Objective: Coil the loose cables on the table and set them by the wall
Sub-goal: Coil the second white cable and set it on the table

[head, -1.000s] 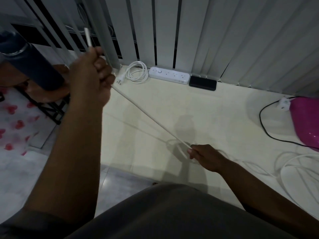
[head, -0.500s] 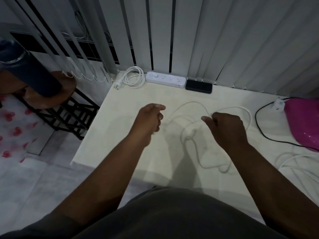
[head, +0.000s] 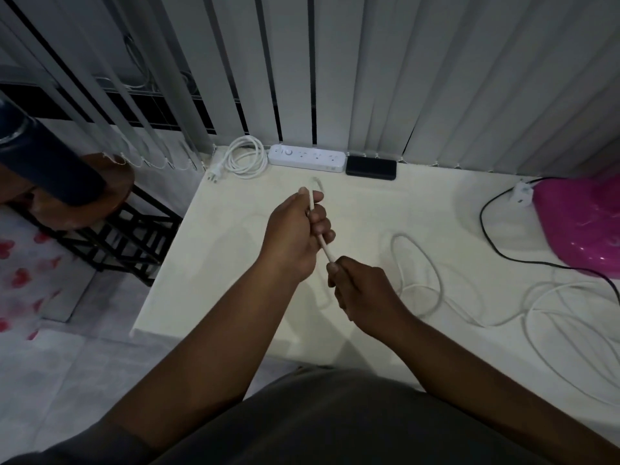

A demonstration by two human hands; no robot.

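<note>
Over the middle of the cream table (head: 235, 263), my left hand (head: 295, 236) grips a white cable (head: 422, 286), whose short end sticks up past my thumb. Just below and right of it, my right hand (head: 365, 290) pinches the same cable. A short taut stretch runs between the two hands. The rest of the cable trails right in loose loops on the table. A coiled white cable (head: 245, 157) lies by the wall at the back left, attached to a white power strip (head: 307, 157).
A black box (head: 370, 167) sits next to the power strip. A pink object (head: 583, 219) with a black cord (head: 496, 243) and white plug (head: 521, 196) is at the right. Vertical blinds (head: 402, 78) back the table. A wooden stool (head: 84, 193) stands left.
My hands came together from being apart. The left hand dropped from high on the left to the table's middle, and both now hold a short stretch of cable between them.
</note>
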